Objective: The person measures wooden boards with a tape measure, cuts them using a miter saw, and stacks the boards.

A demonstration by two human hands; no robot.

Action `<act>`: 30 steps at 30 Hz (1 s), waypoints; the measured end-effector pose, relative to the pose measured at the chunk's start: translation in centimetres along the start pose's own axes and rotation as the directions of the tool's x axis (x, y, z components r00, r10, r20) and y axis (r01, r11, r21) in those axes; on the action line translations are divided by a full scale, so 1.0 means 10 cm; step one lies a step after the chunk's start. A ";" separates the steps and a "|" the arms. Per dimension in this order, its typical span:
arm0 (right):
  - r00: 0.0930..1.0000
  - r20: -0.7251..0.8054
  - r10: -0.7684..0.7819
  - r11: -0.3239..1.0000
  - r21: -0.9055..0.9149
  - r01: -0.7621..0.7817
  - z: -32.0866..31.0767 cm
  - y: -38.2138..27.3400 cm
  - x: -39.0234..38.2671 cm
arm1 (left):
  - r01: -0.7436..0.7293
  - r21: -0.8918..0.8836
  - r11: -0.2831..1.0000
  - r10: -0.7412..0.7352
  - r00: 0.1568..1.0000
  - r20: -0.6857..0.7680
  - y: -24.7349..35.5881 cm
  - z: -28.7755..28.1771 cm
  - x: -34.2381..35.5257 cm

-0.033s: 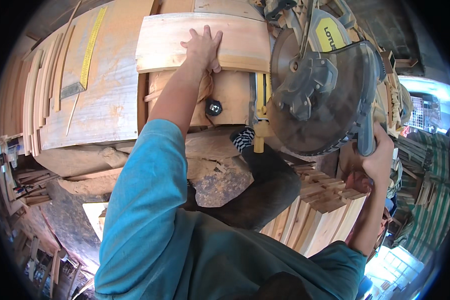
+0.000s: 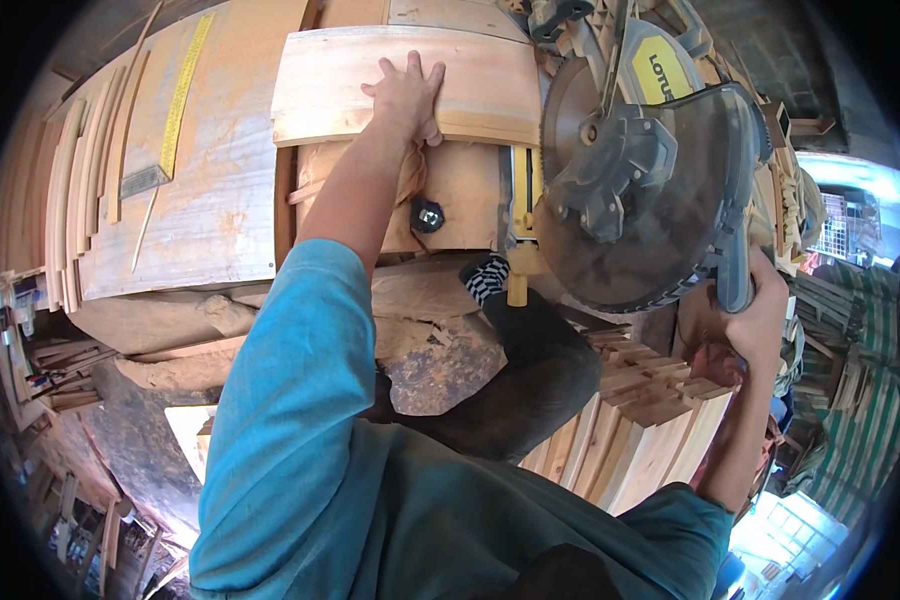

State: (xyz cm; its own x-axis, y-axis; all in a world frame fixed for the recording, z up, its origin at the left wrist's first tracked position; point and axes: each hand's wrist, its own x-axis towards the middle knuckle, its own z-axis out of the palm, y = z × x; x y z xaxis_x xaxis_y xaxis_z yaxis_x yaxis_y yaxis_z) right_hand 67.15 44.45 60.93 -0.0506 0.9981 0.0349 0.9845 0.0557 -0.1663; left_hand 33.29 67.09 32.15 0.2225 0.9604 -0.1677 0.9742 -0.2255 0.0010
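Note:
My left hand lies on a pale wooden board, its fingers spread and nothing gripped. The board's right end reaches the round blade of a miter saw. Wrapped around the saw's grey handle, at the right, is my right hand; its fingers are partly hidden. A dark see-through guard covers much of the blade. Below the board are the saw's yellow-edged slot plate and a black round knob.
A worktable at the left carries a yellow-bladed square and several thin wood strips. Cut wood pieces stand stacked beside my right arm. My bent leg is under the saw. Scrap wood lies at the lower left.

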 end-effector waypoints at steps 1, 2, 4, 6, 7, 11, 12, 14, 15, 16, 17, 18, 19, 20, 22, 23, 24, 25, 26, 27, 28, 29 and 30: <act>1.000 -0.024 -0.019 1.000 -0.018 0.018 0.00 0.00 0.00 | 0.001 0.004 1.000 -0.001 1.000 -0.001 0.00 0.00 0.00; 0.999 -0.040 -0.031 0.999 -0.011 0.030 0.00 0.00 0.00 | 0.001 0.008 1.000 -0.001 1.000 -0.002 0.00 -0.01 0.00; 0.997 -0.062 -0.042 0.999 -0.015 0.041 0.03 0.01 0.00 | -0.002 0.011 1.000 0.002 1.000 -0.016 0.01 -0.01 -0.01; 0.997 -0.078 -0.020 1.000 -0.019 0.018 0.06 0.03 -0.01 | 0.006 -0.016 1.000 -0.006 1.000 -0.012 0.02 -0.02 -0.01; 0.996 -0.073 -0.048 0.998 -0.040 0.045 0.07 0.04 -0.02 | 0.013 -0.044 0.999 -0.013 1.000 0.002 0.02 -0.02 -0.01; 0.994 -0.086 -0.073 0.996 -0.050 0.069 -0.07 0.07 0.01 | 0.020 -0.071 0.997 -0.020 1.000 0.011 0.01 -0.01 -0.01; 0.994 -0.085 -0.062 0.998 -0.025 0.060 -0.12 0.07 0.02 | 0.015 -0.060 0.998 -0.015 1.000 0.005 0.01 0.00 -0.02; 0.994 -0.085 -0.061 0.998 -0.034 0.059 -0.21 0.07 0.03 | -0.010 -0.002 1.000 0.010 1.000 -0.019 0.00 0.02 -0.01; 0.995 -0.080 -0.060 0.998 -0.033 0.058 -0.22 0.06 0.02 | -0.011 -0.005 1.000 0.011 0.999 -0.031 0.00 0.02 -0.01; 0.997 -0.060 -0.051 0.999 -0.017 0.050 -0.22 0.05 0.02 | -0.010 0.000 1.000 0.010 1.000 -0.027 -0.01 0.03 0.00; 0.995 -0.064 -0.082 0.996 -0.046 0.079 -0.20 0.04 -0.01 | -0.007 0.001 1.000 0.007 1.000 -0.022 -0.01 0.03 0.00; 0.993 -0.082 -0.090 0.994 -0.068 0.084 -0.17 0.04 -0.02 | -0.003 -0.004 1.000 0.003 1.000 -0.017 -0.01 0.04 0.01; 0.992 -0.089 -0.087 0.994 -0.072 0.081 -0.13 0.03 -0.04 | 0.000 -0.006 1.000 0.000 1.000 -0.012 -0.01 0.03 0.01; 0.995 -0.084 -0.063 0.997 -0.058 0.058 -0.10 0.02 -0.06 | 0.001 -0.005 1.000 -0.001 1.000 -0.005 0.00 0.03 0.02; 0.993 -0.104 -0.064 0.996 -0.075 0.056 -0.06 0.02 -0.09 | -0.001 0.002 1.000 0.001 1.000 0.003 0.00 0.03 0.02; 0.992 -0.108 -0.066 0.995 -0.076 0.058 -0.04 0.03 -0.10 | -0.003 0.013 1.000 0.003 1.000 0.012 0.00 0.03 0.02; 0.991 -0.112 -0.069 0.995 -0.077 0.060 -0.03 0.03 -0.11 | -0.003 0.006 1.000 0.003 1.000 0.004 0.00 0.03 0.02; 0.991 -0.113 -0.075 0.995 -0.078 0.067 -0.02 0.04 -0.13 | -0.004 0.007 1.000 0.004 1.000 -0.001 0.00 0.03 0.02; 0.990 -0.113 -0.082 0.994 -0.079 0.073 0.01 0.06 -0.15 | -0.006 0.008 1.000 0.006 1.000 -0.005 -0.01 0.03 0.02; 0.993 -0.099 -0.068 0.995 -0.076 0.061 0.03 0.07 -0.16 | -0.007 0.007 1.000 0.007 1.000 -0.006 -0.01 0.03 0.02; 0.989 -0.119 -0.090 0.993 -0.090 0.080 0.06 0.08 -0.18 | -0.009 0.006 1.000 0.009 1.000 -0.006 -0.01 0.03 0.02; 0.988 -0.124 -0.093 0.992 -0.099 0.081 0.09 0.10 -0.19 | -0.010 0.014 1.000 0.010 1.000 -0.005 -0.01 0.04 0.02; 0.989 -0.121 -0.080 0.993 -0.099 0.068 0.13 0.11 -0.21 | -0.009 0.003 1.000 0.009 1.000 -0.013 -0.02 0.04 0.02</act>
State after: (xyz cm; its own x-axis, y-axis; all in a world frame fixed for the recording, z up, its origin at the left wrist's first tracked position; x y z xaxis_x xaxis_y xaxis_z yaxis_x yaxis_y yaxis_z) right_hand 68.13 42.47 59.41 -0.1087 0.9800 0.1667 0.9905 0.1211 -0.0656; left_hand 33.17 67.29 31.75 0.2319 0.9603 -0.1548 0.9721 -0.2347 0.0000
